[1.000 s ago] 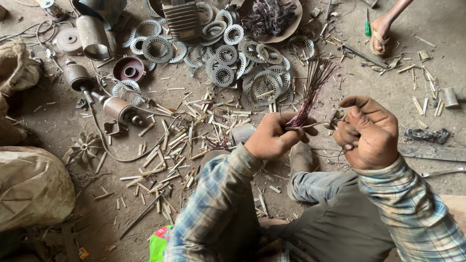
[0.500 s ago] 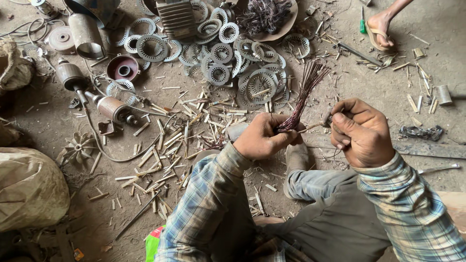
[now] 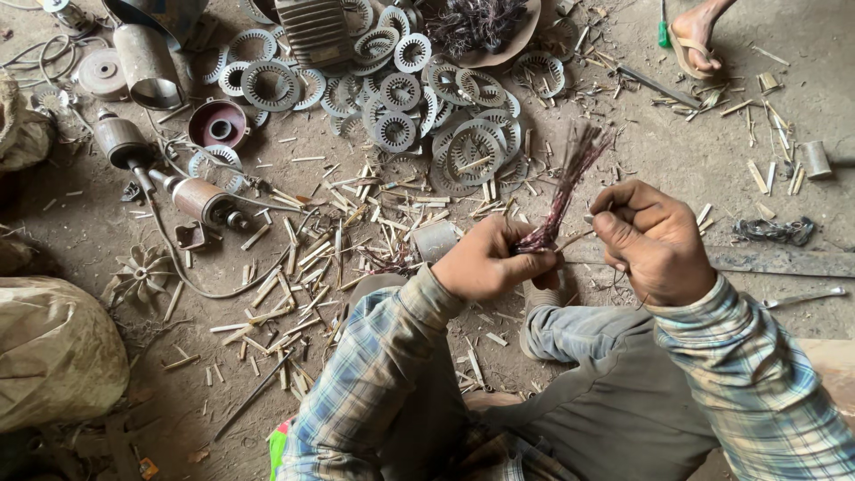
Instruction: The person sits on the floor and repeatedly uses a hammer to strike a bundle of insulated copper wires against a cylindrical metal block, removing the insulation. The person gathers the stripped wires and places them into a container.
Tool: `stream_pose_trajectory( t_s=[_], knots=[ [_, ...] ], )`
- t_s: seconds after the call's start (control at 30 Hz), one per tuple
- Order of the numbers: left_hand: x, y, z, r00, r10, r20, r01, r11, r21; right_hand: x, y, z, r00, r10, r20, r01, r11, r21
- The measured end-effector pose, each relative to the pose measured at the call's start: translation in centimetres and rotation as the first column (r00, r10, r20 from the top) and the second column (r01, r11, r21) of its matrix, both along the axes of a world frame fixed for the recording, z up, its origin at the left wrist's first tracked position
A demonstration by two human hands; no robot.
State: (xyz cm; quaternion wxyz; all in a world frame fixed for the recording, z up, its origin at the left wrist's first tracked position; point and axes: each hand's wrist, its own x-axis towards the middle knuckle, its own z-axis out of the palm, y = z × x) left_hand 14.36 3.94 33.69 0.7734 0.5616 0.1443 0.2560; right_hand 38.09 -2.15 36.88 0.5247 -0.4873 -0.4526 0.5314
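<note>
While the left hand (image 3: pixel 488 263) closes its fingers around the base of a bundle of reddish copper wire (image 3: pixel 563 196) that fans upward above the person's knees, the right hand (image 3: pixel 655 239) sits just beside it with fingers curled into a loose fist, pinching a thin strand that runs from the bundle. Beyond the hands, the dirt floor (image 3: pixel 695 151) carries slotted metal rings (image 3: pixel 401 89), scattered wooden slivers (image 3: pixel 312 258), a motor rotor (image 3: pixel 200 198) and another person's sandalled foot (image 3: pixel 695 36).
</note>
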Motion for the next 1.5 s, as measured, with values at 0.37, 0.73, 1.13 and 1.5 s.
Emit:
stream_pose_trajectory(
  t_s=[0.37,0.73,1.13,1.5],
  knots=[
    [1.3,-1.2,-0.4,0.983,0.088,-0.164,-0.087,0.996,0.008,-0.4,-0.9,1.1,0.744,-0.145,0.652,-0.045,0.963,0.266],
    [0.2,-1.7,0.3,0.993,0.048,-0.109,-0.021,0.971,0.239,0.3,-0.9,0.7,0.857,-0.074,0.511,-0.058,0.97,0.237],
    [1.4,-1.8,0.0,0.916,0.212,-0.341,-0.144,0.966,0.212,0.5,-1.1,0.2,0.864,-0.097,0.495,-0.004,0.98,0.198],
    [2.0,-2.2,0.6,0.912,0.402,-0.077,-0.361,0.88,0.309,-0.9,-0.6,-0.4,0.869,0.019,0.495,-0.115,0.98,0.164]
  ],
)
